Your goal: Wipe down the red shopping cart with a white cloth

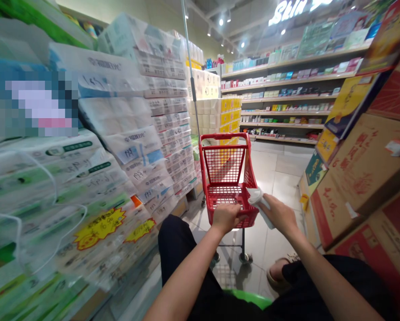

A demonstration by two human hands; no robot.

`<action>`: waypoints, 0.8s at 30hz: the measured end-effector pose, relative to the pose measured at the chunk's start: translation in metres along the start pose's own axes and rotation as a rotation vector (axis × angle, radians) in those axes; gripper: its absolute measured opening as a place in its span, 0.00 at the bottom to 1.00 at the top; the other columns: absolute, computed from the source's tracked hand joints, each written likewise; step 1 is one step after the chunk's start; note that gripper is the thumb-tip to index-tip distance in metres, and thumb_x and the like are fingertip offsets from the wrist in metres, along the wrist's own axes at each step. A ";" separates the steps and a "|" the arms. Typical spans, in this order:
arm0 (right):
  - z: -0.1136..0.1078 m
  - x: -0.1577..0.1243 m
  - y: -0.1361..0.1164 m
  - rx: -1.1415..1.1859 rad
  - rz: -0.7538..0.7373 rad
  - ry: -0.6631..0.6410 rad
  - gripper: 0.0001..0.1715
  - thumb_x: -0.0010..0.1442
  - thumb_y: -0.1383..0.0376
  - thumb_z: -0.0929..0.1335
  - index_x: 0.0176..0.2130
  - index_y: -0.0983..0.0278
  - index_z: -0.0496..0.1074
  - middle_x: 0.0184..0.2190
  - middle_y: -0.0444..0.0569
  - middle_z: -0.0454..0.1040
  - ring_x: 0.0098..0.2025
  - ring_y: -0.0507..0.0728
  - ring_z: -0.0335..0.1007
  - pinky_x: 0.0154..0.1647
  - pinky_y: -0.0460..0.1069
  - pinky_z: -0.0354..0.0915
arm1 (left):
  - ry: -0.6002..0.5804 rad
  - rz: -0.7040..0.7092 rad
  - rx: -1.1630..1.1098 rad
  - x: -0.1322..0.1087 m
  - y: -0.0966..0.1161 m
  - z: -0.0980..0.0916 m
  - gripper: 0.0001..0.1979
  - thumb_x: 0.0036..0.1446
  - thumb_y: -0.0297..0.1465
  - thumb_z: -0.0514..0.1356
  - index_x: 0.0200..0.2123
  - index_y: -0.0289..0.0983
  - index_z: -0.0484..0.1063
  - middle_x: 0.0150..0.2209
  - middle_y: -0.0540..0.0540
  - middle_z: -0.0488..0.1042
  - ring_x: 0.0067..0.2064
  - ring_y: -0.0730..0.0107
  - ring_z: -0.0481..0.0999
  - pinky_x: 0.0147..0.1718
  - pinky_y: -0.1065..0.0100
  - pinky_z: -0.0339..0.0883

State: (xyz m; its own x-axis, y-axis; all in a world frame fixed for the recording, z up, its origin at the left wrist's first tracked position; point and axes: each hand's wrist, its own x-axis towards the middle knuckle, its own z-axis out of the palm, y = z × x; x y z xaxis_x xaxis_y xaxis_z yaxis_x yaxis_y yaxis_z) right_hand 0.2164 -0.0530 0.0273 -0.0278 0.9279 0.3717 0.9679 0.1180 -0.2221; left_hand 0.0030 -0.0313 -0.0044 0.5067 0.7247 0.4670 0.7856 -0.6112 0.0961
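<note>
In front of my knees stands a small red shopping cart [224, 165] on a metal frame with casters. My left hand [225, 217] is closed over the near rim of its basket. A crumpled white cloth or tissue [256, 196] is in my right hand [282, 214], pressed at the basket's right near corner. Part of the white piece hangs below my fingers. I cannot tell whether it is cloth or paper. A thin metal pole [193, 89] rises from the cart's left side.
Stacked tissue packs [126, 147] with yellow price tags line the left. Cardboard cartons [360, 169] are piled on the right. Shelves of small boxes [280, 93] stand at the back. A tiled aisle [273, 178] runs past the cart. Something green [249, 298] is beneath me.
</note>
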 end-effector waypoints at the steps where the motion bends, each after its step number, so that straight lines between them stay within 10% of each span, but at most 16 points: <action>1: -0.002 0.006 0.005 -0.009 0.009 0.001 0.20 0.64 0.47 0.58 0.45 0.54 0.69 0.44 0.45 0.75 0.36 0.54 0.71 0.24 0.46 0.52 | -0.002 -0.004 0.009 0.000 0.000 0.000 0.19 0.58 0.49 0.57 0.35 0.39 0.71 0.32 0.46 0.76 0.36 0.63 0.75 0.34 0.67 0.60; 8: 0.001 0.030 0.002 0.003 0.027 0.020 0.18 0.65 0.48 0.58 0.45 0.55 0.65 0.45 0.44 0.73 0.36 0.53 0.70 0.23 0.46 0.49 | 0.002 0.007 0.040 -0.004 -0.001 0.004 0.19 0.57 0.50 0.58 0.35 0.39 0.70 0.33 0.46 0.76 0.36 0.63 0.74 0.35 0.66 0.60; 24: 0.024 -0.037 -0.080 0.006 -0.092 0.017 0.13 0.66 0.58 0.57 0.46 0.58 0.65 0.36 0.47 0.77 0.27 0.53 0.71 0.24 0.46 0.49 | -0.003 -0.135 0.100 -0.003 0.007 0.008 0.15 0.60 0.34 0.53 0.48 0.33 0.65 0.30 0.43 0.76 0.33 0.59 0.77 0.33 0.64 0.65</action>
State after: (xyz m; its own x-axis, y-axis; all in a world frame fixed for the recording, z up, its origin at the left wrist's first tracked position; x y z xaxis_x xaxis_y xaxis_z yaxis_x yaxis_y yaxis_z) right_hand 0.1341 -0.0885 0.0091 -0.1125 0.9071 0.4057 0.9599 0.2047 -0.1915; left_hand 0.0093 -0.0352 -0.0122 0.3954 0.7989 0.4533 0.8778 -0.4739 0.0694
